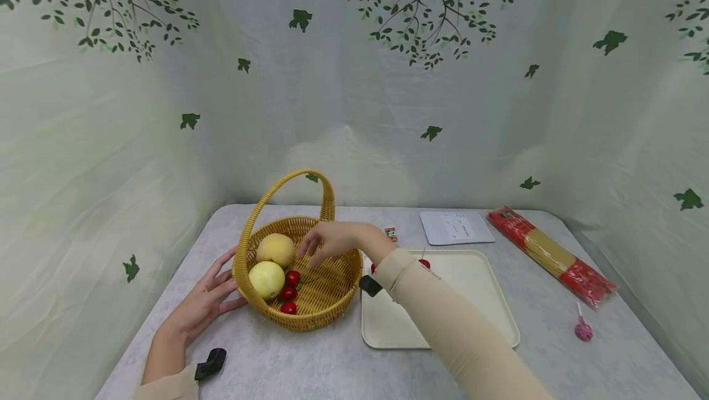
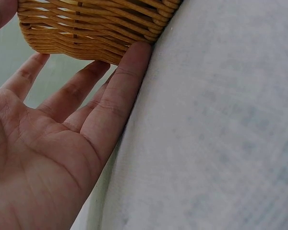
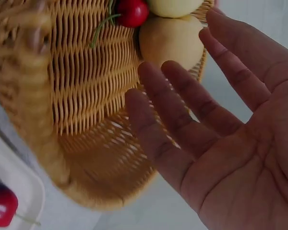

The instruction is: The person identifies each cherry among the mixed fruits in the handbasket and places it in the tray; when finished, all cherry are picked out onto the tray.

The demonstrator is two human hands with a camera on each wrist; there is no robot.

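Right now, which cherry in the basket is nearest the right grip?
The back cherry; the middle one and front one lie farther from that grip.

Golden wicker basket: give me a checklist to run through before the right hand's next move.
1. Left hand touching the golden wicker basket: ok, fingertips are against its side.
2. Right hand empty: ok, the right wrist view shows its fingers holding nothing.
3. Pale yellow round fruit and tan-yellow round fruit inside the basket: ok, side by side.
4. Three glossy red cherries inside the basket: ok, beside the fruits.
5. Cream rectangular tray free of cherries: not ok, at least one red cherry lies there.
6. Nothing hidden under the beige sleeve: cannot tell, it covers part of the tray.
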